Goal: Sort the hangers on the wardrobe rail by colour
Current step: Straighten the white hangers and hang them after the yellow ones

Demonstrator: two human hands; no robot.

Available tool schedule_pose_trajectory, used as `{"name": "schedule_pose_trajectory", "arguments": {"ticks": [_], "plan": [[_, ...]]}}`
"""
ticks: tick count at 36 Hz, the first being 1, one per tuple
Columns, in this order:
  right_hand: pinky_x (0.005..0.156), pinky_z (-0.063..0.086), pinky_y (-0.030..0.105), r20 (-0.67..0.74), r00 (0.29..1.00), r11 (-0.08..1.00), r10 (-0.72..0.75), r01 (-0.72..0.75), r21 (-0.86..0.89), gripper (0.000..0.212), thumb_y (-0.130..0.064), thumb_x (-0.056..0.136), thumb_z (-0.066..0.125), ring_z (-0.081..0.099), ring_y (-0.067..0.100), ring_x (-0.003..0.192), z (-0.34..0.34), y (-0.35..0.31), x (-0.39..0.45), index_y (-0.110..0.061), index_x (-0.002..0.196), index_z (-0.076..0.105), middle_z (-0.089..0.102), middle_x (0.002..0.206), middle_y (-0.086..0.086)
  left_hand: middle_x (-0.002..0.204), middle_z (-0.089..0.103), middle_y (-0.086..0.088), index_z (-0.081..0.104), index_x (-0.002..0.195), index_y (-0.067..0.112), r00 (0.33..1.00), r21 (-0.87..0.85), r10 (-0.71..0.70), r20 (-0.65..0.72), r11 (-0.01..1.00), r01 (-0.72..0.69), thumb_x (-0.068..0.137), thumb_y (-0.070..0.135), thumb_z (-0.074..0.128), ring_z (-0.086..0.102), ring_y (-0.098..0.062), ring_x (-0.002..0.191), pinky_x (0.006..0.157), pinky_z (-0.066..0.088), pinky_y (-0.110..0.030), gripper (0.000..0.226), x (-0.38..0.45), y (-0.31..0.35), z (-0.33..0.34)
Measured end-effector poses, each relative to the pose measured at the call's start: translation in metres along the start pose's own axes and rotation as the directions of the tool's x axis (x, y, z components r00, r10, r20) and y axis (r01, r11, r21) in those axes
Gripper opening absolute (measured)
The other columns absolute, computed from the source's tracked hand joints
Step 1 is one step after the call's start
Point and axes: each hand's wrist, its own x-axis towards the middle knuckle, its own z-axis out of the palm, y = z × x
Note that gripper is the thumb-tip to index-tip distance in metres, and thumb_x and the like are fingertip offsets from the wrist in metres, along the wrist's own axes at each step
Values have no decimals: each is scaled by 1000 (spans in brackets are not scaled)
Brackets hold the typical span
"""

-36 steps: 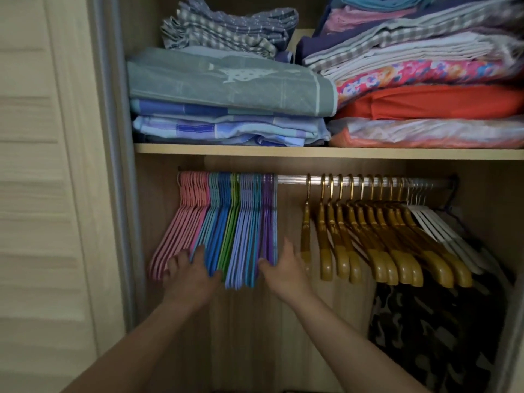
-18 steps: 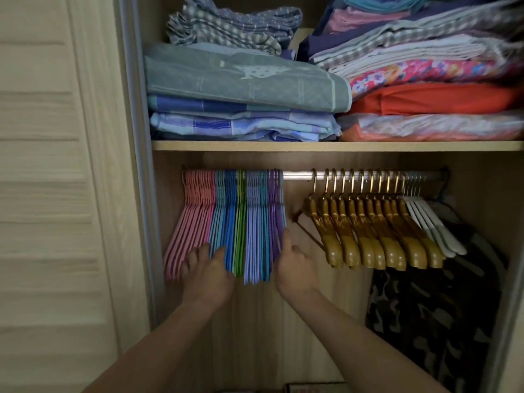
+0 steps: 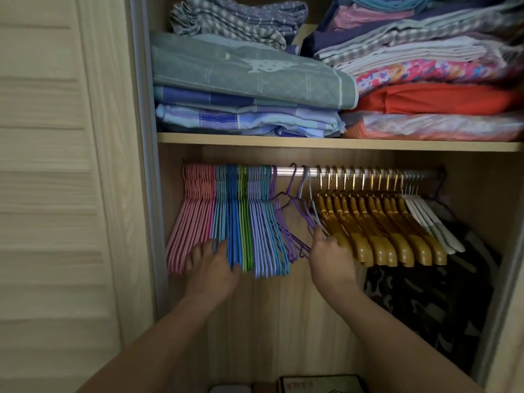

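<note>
A silver wardrobe rail point(image 3: 286, 171) carries hangers in bunches: pink hangers point(image 3: 192, 214) at the left, then teal and blue hangers point(image 3: 226, 211), green hangers point(image 3: 244, 219), and lilac and light-blue hangers point(image 3: 263, 222). Several purple hangers point(image 3: 295, 217) hang spread apart in the gap. Gold wooden hangers point(image 3: 374, 222) and white hangers point(image 3: 428, 219) fill the right. My left hand point(image 3: 211, 268) rests with straight fingers on the lower ends of the pink and blue hangers. My right hand point(image 3: 330, 262) pinches the lower ends of the purple hangers beside the gold ones.
A shelf point(image 3: 312, 143) above the rail holds folded bedding point(image 3: 243, 72) in stacks. A louvred door point(image 3: 56, 165) stands at the left. A dark camouflage garment point(image 3: 425, 302) hangs at the lower right. A box point(image 3: 320, 384) lies on the wardrobe floor.
My right hand has pulled several purple hangers to the right, out of the coloured bunch and towards the gold ones. My left hand stays on the pink and blue hangers.
</note>
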Motion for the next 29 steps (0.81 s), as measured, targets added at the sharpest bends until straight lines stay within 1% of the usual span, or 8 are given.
{"name": "schedule_pose_trajectory", "arguments": {"ticks": [5,8,11,14,17,19,23,29], "plan": [[61,47,34,-35,999,996,35,-38,-83,63,-6,97,46,69,28,89,-1,11,2,-12,156,23,67,106,10,162,29,-6,26,160,24,1000,-14,-4,12,1000,4,98,52,48,21,-30,147,119,21,-46,72,0,4,-4],[60,44,34,-22,999,995,39,-41,-87,67,-9,96,45,68,27,91,-2,13,2,-14,158,19,64,111,11,162,28,-6,25,161,24,1000,-13,0,8,1000,0,99,52,48,20,-30,147,120,20,-45,72,1,5,-5],[81,50,41,-83,996,989,14,-26,-147,67,-19,93,56,53,35,115,-7,4,-4,-13,154,30,48,131,16,162,28,-6,26,161,25,1000,-19,2,7,1000,-2,99,52,48,20,-30,147,119,21,-45,72,2,4,-7],[96,45,47,-240,956,984,-167,145,-106,55,-19,90,57,44,38,122,-7,-14,-2,-8,143,47,46,137,19,161,29,-8,26,160,24,1000,-21,-3,13,1000,4,99,51,49,22,-31,144,117,24,-45,70,5,2,-8],[93,49,45,-217,944,957,-250,275,91,36,-12,85,60,50,36,111,1,-39,0,-4,121,61,53,121,16,160,31,-8,28,160,23,1000,-24,-5,16,1000,5,100,50,50,25,-32,142,115,26,-45,69,6,2,-10],[93,48,43,-109,978,937,-176,201,284,31,-13,92,56,51,37,114,6,-51,-1,-4,122,59,52,123,16,158,33,-8,29,159,23,1000,-19,-2,20,1000,2,100,49,50,27,-31,141,114,27,-46,68,7,1,-9],[96,43,39,90,995,857,-43,-9,515,46,-27,102,48,48,34,125,12,-61,5,-10,145,41,47,137,16,156,35,-8,29,158,24,1000,7,14,21,1000,-14,100,50,48,28,-31,139,114,27,-46,67,8,1,-7],[111,35,44,206,970,722,128,-234,652,70,-36,97,55,36,39,139,25,-66,18,-17,157,24,39,150,18,161,22,-12,16,162,23,998,28,-23,52,999,21,97,53,49,21,-34,144,117,24,-48,78,14,2,-3]]}}
